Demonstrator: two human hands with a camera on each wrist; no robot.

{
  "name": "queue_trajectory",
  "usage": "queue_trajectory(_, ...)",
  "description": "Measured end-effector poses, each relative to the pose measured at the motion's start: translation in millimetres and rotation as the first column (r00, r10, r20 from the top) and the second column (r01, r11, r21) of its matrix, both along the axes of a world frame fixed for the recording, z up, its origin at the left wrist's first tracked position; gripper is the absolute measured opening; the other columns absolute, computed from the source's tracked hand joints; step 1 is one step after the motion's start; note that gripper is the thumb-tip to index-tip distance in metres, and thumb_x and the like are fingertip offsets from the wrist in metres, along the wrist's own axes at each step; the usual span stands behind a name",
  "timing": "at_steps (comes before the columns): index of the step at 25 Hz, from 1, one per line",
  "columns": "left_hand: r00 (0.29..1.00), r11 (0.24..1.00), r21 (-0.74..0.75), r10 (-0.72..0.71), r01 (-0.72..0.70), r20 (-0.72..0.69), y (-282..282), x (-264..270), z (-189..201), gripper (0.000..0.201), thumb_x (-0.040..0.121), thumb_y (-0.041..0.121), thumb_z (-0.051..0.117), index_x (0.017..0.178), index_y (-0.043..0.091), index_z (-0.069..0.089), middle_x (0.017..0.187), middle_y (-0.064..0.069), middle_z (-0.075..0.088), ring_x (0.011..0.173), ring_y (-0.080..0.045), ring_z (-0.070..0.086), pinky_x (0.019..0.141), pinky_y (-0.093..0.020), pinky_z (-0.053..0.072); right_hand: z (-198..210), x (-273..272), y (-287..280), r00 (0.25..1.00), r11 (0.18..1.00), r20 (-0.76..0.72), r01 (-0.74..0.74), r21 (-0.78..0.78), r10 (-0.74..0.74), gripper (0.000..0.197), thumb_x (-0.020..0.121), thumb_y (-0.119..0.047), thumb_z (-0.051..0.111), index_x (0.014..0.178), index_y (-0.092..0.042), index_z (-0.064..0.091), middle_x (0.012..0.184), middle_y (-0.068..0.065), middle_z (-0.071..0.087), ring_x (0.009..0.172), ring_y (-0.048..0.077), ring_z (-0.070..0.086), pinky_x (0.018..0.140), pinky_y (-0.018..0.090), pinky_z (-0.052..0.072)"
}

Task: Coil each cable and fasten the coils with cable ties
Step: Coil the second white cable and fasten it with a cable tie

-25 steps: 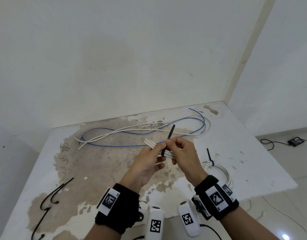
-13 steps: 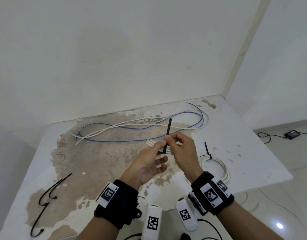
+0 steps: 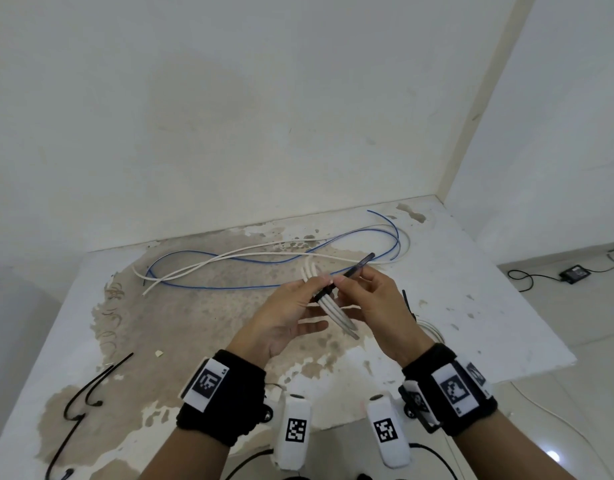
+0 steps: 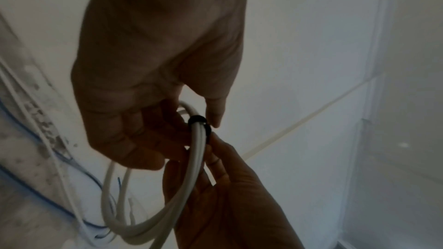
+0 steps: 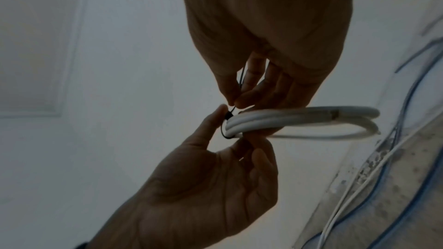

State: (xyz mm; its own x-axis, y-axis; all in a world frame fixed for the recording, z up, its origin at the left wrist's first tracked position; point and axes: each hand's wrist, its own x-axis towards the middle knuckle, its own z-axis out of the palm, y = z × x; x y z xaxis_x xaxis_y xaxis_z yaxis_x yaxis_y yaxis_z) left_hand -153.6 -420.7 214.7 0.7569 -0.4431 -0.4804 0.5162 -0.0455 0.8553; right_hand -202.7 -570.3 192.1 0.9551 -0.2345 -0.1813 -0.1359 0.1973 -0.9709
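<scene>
While I look down from the head view, my left hand (image 3: 281,317) pinches the white coil (image 3: 328,299) above the table (image 3: 471,306), and my right hand (image 3: 371,299) pinches the black cable tie (image 3: 347,271) looped round it. From the left wrist, that loop (image 4: 200,120) circles the strands. From the right wrist, thumb and fingertips (image 5: 242,99) are clamped on the tie's tail.

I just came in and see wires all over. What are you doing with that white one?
A person is bundling cables. The left hand holds a coiled white cable, and the right hand pinches the tail of a black cable tie looped around it. A blue cable and another white cable lie loose on the table.
</scene>
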Motion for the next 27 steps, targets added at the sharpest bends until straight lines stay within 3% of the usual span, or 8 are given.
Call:
queue_trajectory(4, 0.986, 0.995, 0.087, 0.027, -0.042, 0.165, -4.5, -3.6, -4.7, 0.032, 0.095, 0.041, 0.059, 0.106, 0.015, 0.072, 0.095, -0.005, 0.077, 0.093, -0.021, 0.071, 0.074, -0.028, 0.054, 0.9, -2.2, 2.3, 0.995, 0.993, 0.077, 0.071, -0.093, -0.064, 0.016, 0.093, -0.019, 0.071, 0.100, -0.005, 0.071, 0.095, 0.022, 0.072, 0.080, 0.029, 0.075, 0.075, 0.039, 0.062)
queue_trajectory(9, 0.991, 0.999, 0.037, -0.013, 0.008, 0.131, -8.9, -12.5, -9.4, 0.027, 0.096, 0.037, 0.057, 0.089, 0.015, 0.071, 0.079, 0.003, 0.073, 0.080, -0.014, 0.067, 0.078, -0.030, 0.051, 4.0, -6.9, 0.9, 0.995, 0.982, 0.070, 0.085, -0.167, -0.074, 0.023, 0.093, -0.024, 0.070, 0.083, -0.004, 0.064, 0.086, 0.019, 0.072, 0.083, 0.023, 0.073, 0.065, 0.037, 0.059)
queue_trajectory(13, 0.984, 0.997, 0.046, -0.064, 0.057, 0.167, -12.3, -12.8, -8.5, 0.030, 0.097, 0.033, 0.056, 0.080, 0.011, 0.067, 0.076, -0.003, 0.070, 0.082, -0.021, 0.065, 0.090, -0.040, 0.053, 9.0, -11.0, -3.0, 0.997, 0.996, 0.019, 0.078, -0.050, -0.077, 0.027, 0.094, -0.019, 0.069, 0.078, 0.000, 0.057, 0.079, 0.020, 0.068, 0.074, 0.018, 0.070, 0.053, 0.027, 0.054)
queue_trajectory(16, 0.978, 0.996, 0.061, -0.075, 0.065, 0.197, -17.0, -12.6, -6.4, 0.031, 0.097, 0.030, 0.056, 0.079, 0.008, 0.065, 0.077, -0.008, 0.070, 0.082, -0.023, 0.068, 0.094, -0.044, 0.055, 14.6, -11.3, -9.3, 0.997, 0.997, 0.014, 0.070, 0.024, -0.070, 0.024, 0.093, -0.017, 0.069, 0.078, -0.005, 0.055, 0.081, 0.015, 0.070, 0.076, 0.020, 0.073, 0.055, 0.032, 0.057)
queue_trajectory(19, 0.978, 0.996, 0.061, -0.081, 0.071, 0.193, -22.0, -17.5, -9.4, 0.030, 0.098, 0.029, 0.055, 0.080, 0.009, 0.066, 0.081, -0.009, 0.071, 0.083, -0.025, 0.068, 0.091, -0.041, 0.056, 10.4, -14.2, -16.2, 0.998, 0.998, 0.010, 0.062, -0.002, -0.062, 0.024, 0.092, -0.020, 0.070, 0.078, -0.006, 0.057, 0.078, 0.015, 0.068, 0.076, 0.021, 0.071, 0.057, 0.033, 0.056)
queue_trajectory(21, 0.979, 0.997, 0.053, -0.058, 0.048, 0.195, -22.5, -22.3, -16.9, 0.027, 0.099, 0.029, 0.054, 0.086, 0.008, 0.067, 0.083, -0.009, 0.071, 0.080, -0.021, 0.068, 0.081, -0.034, 0.057, 2.5, -17.0, -23.9, 1.000, 0.996, 0.017, 0.011, -0.087, -0.009, 0.027, 0.094, -0.024, 0.069, 0.079, -0.004, 0.059, 0.075, 0.013, 0.067, 0.075, 0.021, 0.067, 0.061, 0.034, 0.055)
queue_trajectory(24, 0.994, 0.998, -0.030, 0.054, -0.052, 0.092, -23.3, -24.7, -27.5, 0.027, 0.098, 0.028, 0.055, 0.093, 0.005, 0.068, 0.084, -0.009, 0.072, 0.072, -0.016, 0.070, 0.069, -0.025, 0.057, -16.4, -27.6, -33.0, 0.983, 0.950, 0.008, -0.176, -0.257, 0.184, 0.015, 0.097, -0.026, 0.065, 0.102, -0.012, 0.068, 0.085, 0.017, 0.071, 0.079, 0.020, 0.066, 0.076, 0.032, 0.051)
queue_trajectory(27, 0.992, 0.990, -0.054, 0.126, -0.127, -0.020, -24.0, -24.4, -32.2, 0.036, 0.097, 0.037, 0.057, 0.093, 0.004, 0.071, 0.085, -0.012, 0.075, 0.070, -0.017, 0.071, 0.064, -0.026, 0.058, -39.6, -38.9, -37.0, 0.934, 0.855, -0.056, -0.346, -0.387, 0.352, 0.015, 0.101, -0.028, 0.058, 0.112, -0.020, 0.065, 0.082, 0.003, 0.071, 0.077, 0.018, 0.064, 0.076, 0.032, 0.048)
